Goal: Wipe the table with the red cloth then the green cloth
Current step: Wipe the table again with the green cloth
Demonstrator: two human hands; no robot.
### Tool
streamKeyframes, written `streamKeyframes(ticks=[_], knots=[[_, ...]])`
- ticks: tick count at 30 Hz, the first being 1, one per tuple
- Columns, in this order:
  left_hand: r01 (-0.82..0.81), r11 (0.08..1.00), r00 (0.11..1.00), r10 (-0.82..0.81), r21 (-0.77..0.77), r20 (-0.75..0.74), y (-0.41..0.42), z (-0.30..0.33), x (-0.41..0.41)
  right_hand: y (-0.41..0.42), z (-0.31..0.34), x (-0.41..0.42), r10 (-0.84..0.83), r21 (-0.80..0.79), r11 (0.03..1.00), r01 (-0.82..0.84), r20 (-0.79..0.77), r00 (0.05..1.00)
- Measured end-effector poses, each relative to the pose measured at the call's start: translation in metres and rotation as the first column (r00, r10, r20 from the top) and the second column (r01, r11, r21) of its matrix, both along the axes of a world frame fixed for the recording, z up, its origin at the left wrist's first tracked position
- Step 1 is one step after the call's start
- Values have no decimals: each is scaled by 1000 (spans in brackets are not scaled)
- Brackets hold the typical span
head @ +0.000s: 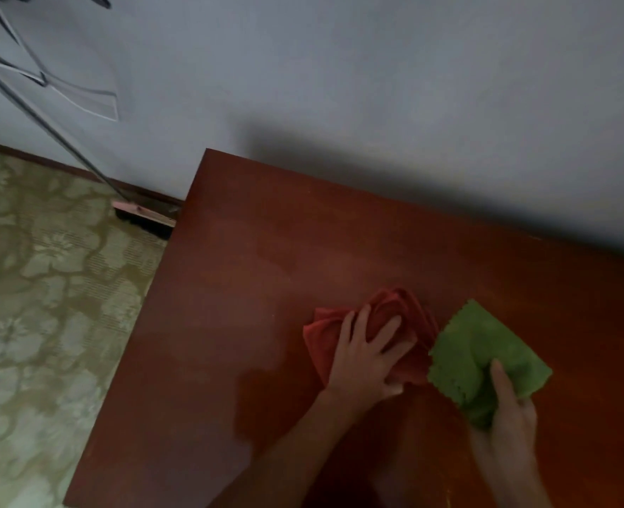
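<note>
The left hand (367, 357) presses down on the bunched red cloth (384, 324) with fingers spread wide and fairly straight, the cloth lying on the brown table (252, 287) toward its near middle. Just to its right, the right hand (505, 412) holds the green cloth (483, 353), thumb and curled fingers pinching its lower corner; the 2 cloths touch at their edges. A broom (143, 216) leans against the wall beside the table.

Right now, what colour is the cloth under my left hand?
Red cloth, clearest in the head view.
</note>
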State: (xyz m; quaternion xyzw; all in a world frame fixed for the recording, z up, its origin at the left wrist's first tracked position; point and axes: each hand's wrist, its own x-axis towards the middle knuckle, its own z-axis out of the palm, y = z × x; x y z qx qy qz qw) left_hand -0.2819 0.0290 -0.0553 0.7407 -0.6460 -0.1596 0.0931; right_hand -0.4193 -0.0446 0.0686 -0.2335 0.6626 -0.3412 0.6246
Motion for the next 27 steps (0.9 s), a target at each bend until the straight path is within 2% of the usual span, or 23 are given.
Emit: streamKeyframes(ticks=[2,4,6,8,10,11,12,14,16,19,21,23,25,27], knots=[[-188,982,982,188,-28,-12,1,2,25,-2,-2,14,25,8,1000,-25,11,1000],[-422,906,906,423,-27,12,20,5,66,-4,-4,29,56,10,998,-57,31,998],[-660,751,749,658,-9,79,51,3,118,-5,-5,39,85,15,996,-85,40,996],[-847,532,528,840,-1,125,87,5,170,-4,-7,47,109,19,994,-110,41,993],[-948,317,316,944,1,96,112,7,206,-2,-7,54,116,18,993,-116,48,992],[-969,245,245,967,19,68,118,8,216,0,-7,56,120,17,993,-121,50,992],[-977,211,212,976,27,54,119,8,218,2,-8,58,124,20,992,-125,53,991],[-971,239,238,968,-3,75,116,5,209,5,-9,58,126,35,991,-129,64,990],[-944,326,321,942,-40,99,111,2,185,5,-12,55,98,40,994,-101,68,993],[-829,555,547,829,-60,113,103,1,127,3,-11,49,69,45,996,-72,66,995],[-667,743,734,667,-51,124,90,1,78,0,-10,44,48,42,998,-51,61,997],[-452,892,886,450,-8,114,66,4,27,-3,-8,38,31,42,999,-33,57,998],[-214,976,974,210,45,82,35,8,-14,-7,-7,32,6,42,999,-7,34,999],[-1,999,998,-2,51,61,2,6,-36,-10,-5,28,-28,34,999,28,10,1000]])
